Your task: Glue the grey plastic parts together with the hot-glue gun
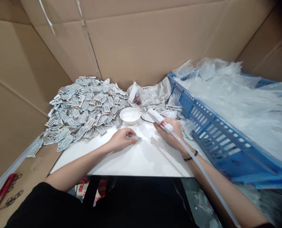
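My left hand (121, 139) is closed, pinching a small grey pointed metal-looking piece (136, 138) just above the white board. To its right, my right hand (170, 131) is wrapped round a white glue gun (157, 117) with an orange-red part. A long translucent glue stick (198, 164) trails from its rear over my right forearm. The gun's front end points up and left, near a white bowl (130, 116). Behind my left hand rises a heap of similar grey pieces (84, 107), several with tan edges.
A blue crate (217, 139) full of clear plastic bags (240, 104) stands at the right. Crumpled paper (164, 88) and small bags lie behind the bowl. Cardboard walls (155, 41) enclose the white work surface (122, 163). Red-handled scissors (7, 186) rest at the far left.
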A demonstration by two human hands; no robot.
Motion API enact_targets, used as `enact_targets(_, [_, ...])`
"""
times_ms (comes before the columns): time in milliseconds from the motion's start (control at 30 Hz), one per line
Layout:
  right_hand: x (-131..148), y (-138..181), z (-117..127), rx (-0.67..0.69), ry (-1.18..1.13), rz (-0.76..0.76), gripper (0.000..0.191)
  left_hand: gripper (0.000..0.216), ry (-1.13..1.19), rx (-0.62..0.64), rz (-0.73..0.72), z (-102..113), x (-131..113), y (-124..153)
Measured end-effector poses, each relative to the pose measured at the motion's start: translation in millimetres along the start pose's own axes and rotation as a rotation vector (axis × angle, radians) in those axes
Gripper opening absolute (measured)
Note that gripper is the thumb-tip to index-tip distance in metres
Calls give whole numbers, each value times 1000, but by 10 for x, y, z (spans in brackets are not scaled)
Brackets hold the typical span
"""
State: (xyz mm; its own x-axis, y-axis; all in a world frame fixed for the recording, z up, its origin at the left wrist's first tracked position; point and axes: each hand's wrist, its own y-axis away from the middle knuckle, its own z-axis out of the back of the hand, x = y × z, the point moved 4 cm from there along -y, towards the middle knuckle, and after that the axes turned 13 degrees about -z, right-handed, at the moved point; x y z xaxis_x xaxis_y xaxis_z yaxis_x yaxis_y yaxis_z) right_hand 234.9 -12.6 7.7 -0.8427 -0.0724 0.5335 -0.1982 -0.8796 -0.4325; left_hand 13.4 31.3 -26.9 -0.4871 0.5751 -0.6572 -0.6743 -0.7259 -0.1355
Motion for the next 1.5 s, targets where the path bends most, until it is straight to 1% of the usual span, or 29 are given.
enact_targets(200, [-7, -4, 5, 0, 2, -39, 33, 23, 45, -68, -16, 50, -17, 8])
enact_targets(300, [9, 6, 24, -2, -23, -29, 33, 20, 97, -103, -8, 86, 6, 3])
enact_targets(400, [28, 14, 37, -1, -34, 1, 32, 23, 89, -149, 4, 133, 34, 3])
enact_targets(467, [31, 14, 38, -2, -32, 11, 31, 28, 65, -159, 3, 161, 31, 5])
enact_targets(567, [23, 9, 34, -3, -30, 3, 32, 29, 46, -105, -28, 181, -14, 6])
enact_targets(700, [6, 8, 24, 11, -23, -39, 34, 22, 3, 7, -163, 176, -113, 10])
enact_targets(800, [8, 15, 21, 19, -23, -49, 35, 21, -41, 35, -215, 166, -138, 15])
enact_targets(1000, [9, 18, 18, 21, -27, -47, 35, 18, -112, 12, -222, 165, -117, 8])
enact_targets(1100, [-4, 13, 15, 16, -34, -46, 36, 22, -151, 7, -199, 202, -122, 12])
enact_targets(1167, [-8, 13, 17, 8, -41, -44, 37, 28, -181, 49, -181, 221, -134, 24])
enact_targets(1300, [3, 21, 22, 16, -28, -33, 36, 40, -229, 193, -192, 212, -168, 63])
enact_targets(1367, [3, 22, 20, 20, -18, -30, 37, 37, -186, 204, -213, 200, -180, 72])
enact_targets(1433, [-4, 16, 12, 23, -6, -28, 37, 29, -116, 171, -211, 190, -176, 70])
enact_targets(1500, [-13, 8, 2, 25, 9, -23, 37, 25, 19, 115, -154, 174, -152, 62])
